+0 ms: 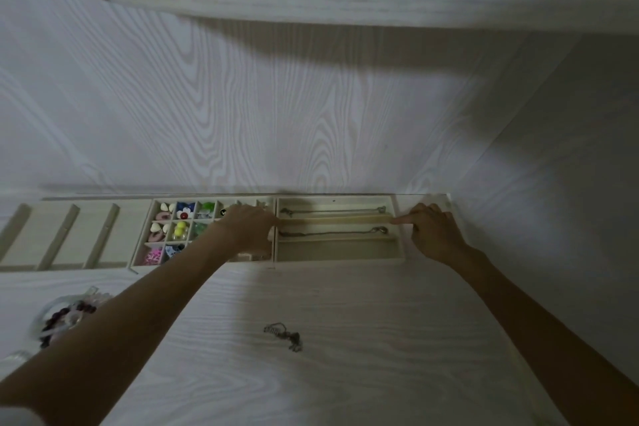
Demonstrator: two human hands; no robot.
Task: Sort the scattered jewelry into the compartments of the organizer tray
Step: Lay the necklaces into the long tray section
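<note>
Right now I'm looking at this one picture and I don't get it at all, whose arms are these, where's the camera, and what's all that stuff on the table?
There is no machine here. The two bare arms belong to a person wearing a wide-angle camera on the head, so you look forward and down over their hands.

On the pale wood-grain table sits a long organizer tray. Its small square compartments hold colourful earrings. Its long slots hold two necklaces laid straight.

The left hand rests at one end of the second necklace; the right hand points a finger at the other end of that slot. Whether either hand pinches anything is too dim to tell.

Still unsorted: a bunched chain on the table, and beaded bracelets at the left.
</note>
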